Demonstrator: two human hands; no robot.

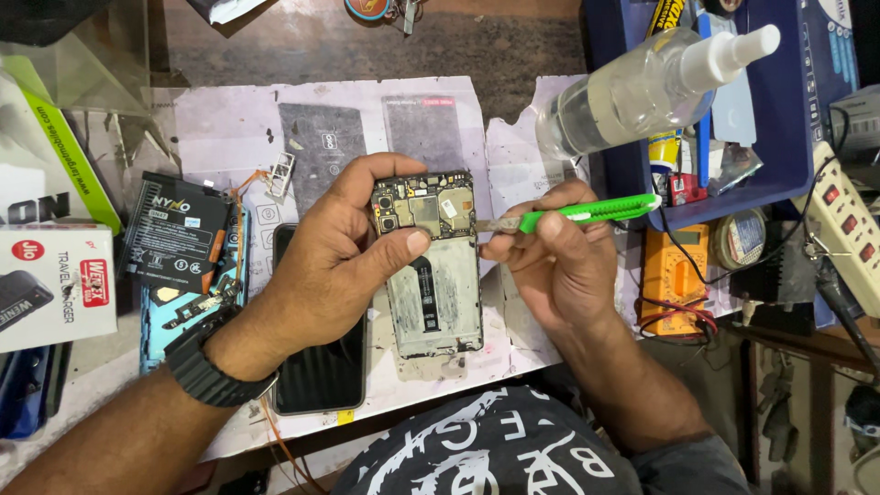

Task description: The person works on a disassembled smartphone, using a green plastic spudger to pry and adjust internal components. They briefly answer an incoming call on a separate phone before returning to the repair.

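An opened phone (431,275) lies back-up on the work mat, its circuit board and bare battery bay showing. My left hand (344,252) grips its upper left edge, thumb pressed across the board. A black watch sits on that wrist. My right hand (550,261) pinches green-handled tweezers (587,213), whose metal tip touches the phone's upper right edge.
A dark phone (321,367) lies screen-up under my left forearm. A black battery (179,234) and a blue phone frame (188,307) lie left. A clear spray bottle (642,87) rests on a blue tray (788,137); an orange multimeter (674,275) and a power strip (848,229) sit right.
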